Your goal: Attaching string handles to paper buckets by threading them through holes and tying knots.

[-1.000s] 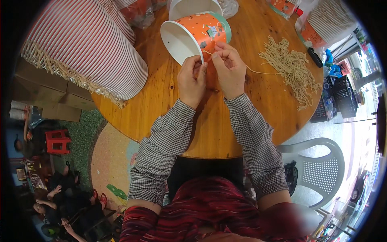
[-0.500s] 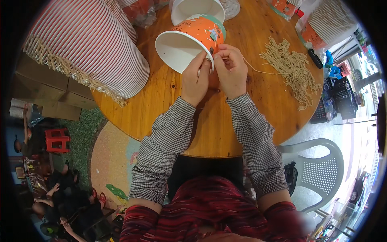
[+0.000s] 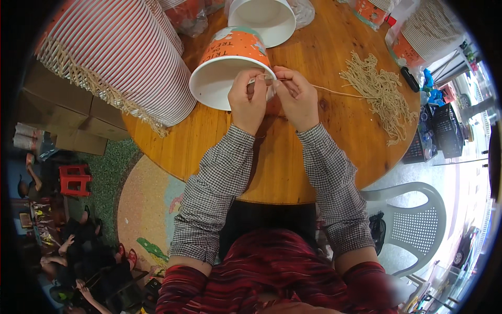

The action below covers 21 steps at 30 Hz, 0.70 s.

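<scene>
An orange paper bucket (image 3: 238, 48) with a white rim and inside lies tipped on the table, its mouth toward me. My left hand (image 3: 248, 100) is closed at the right part of its rim, fingertips pinching at the edge. Close beside it, my right hand (image 3: 297, 99) pinches a thin beige cord (image 3: 334, 92) at the same spot on the rim. The cord runs right to a loose heap of cords (image 3: 379, 91). My fingers hide where cord and bucket meet.
A tall stack of nested buckets (image 3: 125, 63) with cord handles leans at the left. Another white bucket (image 3: 264, 21) lies behind mine. Bagged buckets (image 3: 418, 39) and a black object (image 3: 409, 79) are at the right of the round wooden table (image 3: 282, 178). A grey plastic chair (image 3: 413, 225) stands right.
The bucket has turned and come slightly left and nearer, its mouth now facing me more. Both hands have stayed together at its rim, and the cord is drawn straighter toward the heap.
</scene>
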{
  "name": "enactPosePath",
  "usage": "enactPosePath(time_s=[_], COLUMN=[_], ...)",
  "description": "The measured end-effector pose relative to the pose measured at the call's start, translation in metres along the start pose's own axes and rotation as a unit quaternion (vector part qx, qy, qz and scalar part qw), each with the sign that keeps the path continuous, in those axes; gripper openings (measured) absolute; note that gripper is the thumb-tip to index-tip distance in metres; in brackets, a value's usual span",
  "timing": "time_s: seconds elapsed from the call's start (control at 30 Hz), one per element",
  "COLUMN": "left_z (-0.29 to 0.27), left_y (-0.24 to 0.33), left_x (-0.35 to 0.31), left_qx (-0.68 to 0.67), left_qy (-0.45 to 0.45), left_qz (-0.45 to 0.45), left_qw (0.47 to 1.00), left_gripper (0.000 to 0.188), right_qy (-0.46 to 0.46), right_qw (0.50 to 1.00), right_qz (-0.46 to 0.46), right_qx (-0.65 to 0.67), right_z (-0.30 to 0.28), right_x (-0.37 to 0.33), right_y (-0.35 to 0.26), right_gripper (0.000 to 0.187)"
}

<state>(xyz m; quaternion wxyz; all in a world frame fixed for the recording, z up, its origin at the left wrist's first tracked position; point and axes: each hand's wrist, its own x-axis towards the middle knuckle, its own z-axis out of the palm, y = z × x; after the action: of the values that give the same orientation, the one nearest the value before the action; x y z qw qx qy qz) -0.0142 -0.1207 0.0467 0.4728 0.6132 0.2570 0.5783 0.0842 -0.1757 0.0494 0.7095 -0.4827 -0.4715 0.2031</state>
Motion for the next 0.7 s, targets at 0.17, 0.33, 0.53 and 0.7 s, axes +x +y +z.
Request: enactPosePath(time_s=[0.17, 0.33, 0.53, 0.7], left_z=[0.004, 0.0, -0.001, -0.002], left_y=[0.012, 0.008, 0.007, 0.0], left_x=[-0.006, -0.001, 0.001, 0.001], left_qx=[0.127, 0.16, 0.151, 0.094], left_qy=[-0.001, -0.069, -0.062, -0.028], left_qz=[0.18, 0.257, 0.154, 0.058], left_qw=[0.975, 0.95, 0.974, 0.993], left_gripper=[0.005, 0.009, 0.013, 0.014], right_qy=[0.009, -0.026, -0.04, 0.005], right_qw=[0.989, 0.997, 0.989, 0.988], right_qz=[0.146, 0.06, 0.069, 0.115], right_qx=[0.035, -0.034, -0.121, -0.107], right_z=[-0.008, -0.007, -0.018, -0.016], right_x=[0.003, -0.001, -0.001, -0.005], right_y=[0.013, 0.025, 0.01, -0.02], right_gripper=[0.013, 0.015, 0.018, 0.016])
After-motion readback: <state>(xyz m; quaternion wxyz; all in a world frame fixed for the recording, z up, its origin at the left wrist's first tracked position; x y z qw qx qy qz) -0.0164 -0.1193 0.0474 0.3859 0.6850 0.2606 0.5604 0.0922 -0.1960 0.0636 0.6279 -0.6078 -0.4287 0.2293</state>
